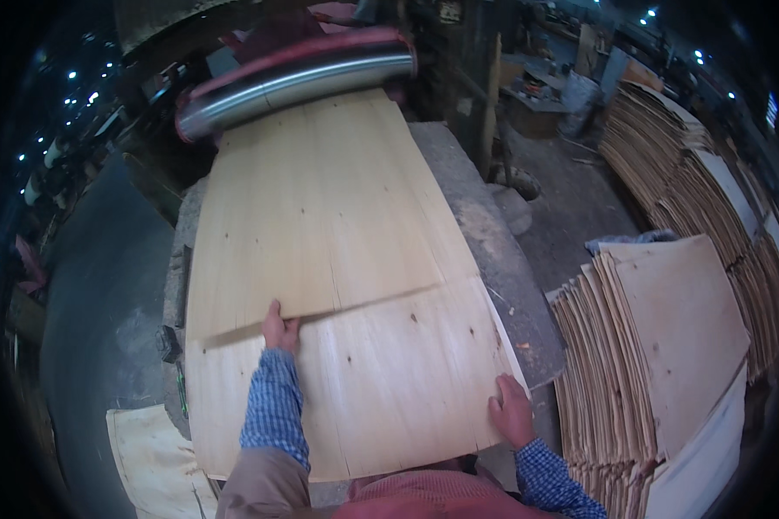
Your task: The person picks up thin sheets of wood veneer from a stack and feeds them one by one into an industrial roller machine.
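A pale wood veneer sheet runs up to a shiny metal roller with red ends. Its near edge casts a dark slanting line across a second veneer sheet lying closer to me. My left hand is at that near edge, one digit on top of the far sheet and the other fingers partly hidden. At the right edge of the near sheet, my right hand holds on, with its thumb over the wood and its fingers along the side. Small dark knots dot both sheets.
Under the sheets is a grey, worn machine table. A tall stack of veneer sheets stands close on my right, with more stacks behind it. Other veneer lies low at the left. Beyond is a dim workshop floor.
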Motion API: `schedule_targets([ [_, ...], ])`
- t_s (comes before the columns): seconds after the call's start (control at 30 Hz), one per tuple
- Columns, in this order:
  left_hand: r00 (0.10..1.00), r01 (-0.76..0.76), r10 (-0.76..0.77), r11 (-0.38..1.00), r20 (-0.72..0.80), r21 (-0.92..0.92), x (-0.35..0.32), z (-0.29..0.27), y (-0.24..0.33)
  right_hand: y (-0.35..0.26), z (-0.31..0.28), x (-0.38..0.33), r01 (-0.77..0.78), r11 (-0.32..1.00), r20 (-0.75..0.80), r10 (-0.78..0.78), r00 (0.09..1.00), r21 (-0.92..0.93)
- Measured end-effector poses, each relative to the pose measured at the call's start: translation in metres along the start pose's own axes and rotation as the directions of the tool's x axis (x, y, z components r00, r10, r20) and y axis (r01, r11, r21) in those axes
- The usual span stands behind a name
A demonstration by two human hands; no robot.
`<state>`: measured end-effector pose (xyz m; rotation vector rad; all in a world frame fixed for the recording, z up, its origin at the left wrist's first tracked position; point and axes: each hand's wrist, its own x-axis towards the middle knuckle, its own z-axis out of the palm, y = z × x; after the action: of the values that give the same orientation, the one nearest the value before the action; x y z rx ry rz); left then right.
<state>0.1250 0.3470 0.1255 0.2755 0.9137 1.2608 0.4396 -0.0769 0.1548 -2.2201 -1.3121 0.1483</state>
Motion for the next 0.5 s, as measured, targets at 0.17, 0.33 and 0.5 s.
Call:
schedule_targets([
  [0.17,0.969,0.208,-0.171,0.954,-0.179,0.215,0.021,0.018,-0.002,-0.002,-0.013,0.007,-0.067,0.996,0.104,0.061,0.993,0.057],
  [0.33,0.979,0.202,-0.196,0.929,-0.050,0.311,-0.096,-0.039,-0.042,0.015,-0.020,0.033,-0.414,0.847,0.359,0.292,0.887,0.334],
  [0.5,0.934,0.356,-0.357,0.922,-0.020,0.151,-0.275,-0.092,-0.032,-0.004,-0.040,0.056,-0.674,0.437,0.699,0.131,0.703,0.595],
])
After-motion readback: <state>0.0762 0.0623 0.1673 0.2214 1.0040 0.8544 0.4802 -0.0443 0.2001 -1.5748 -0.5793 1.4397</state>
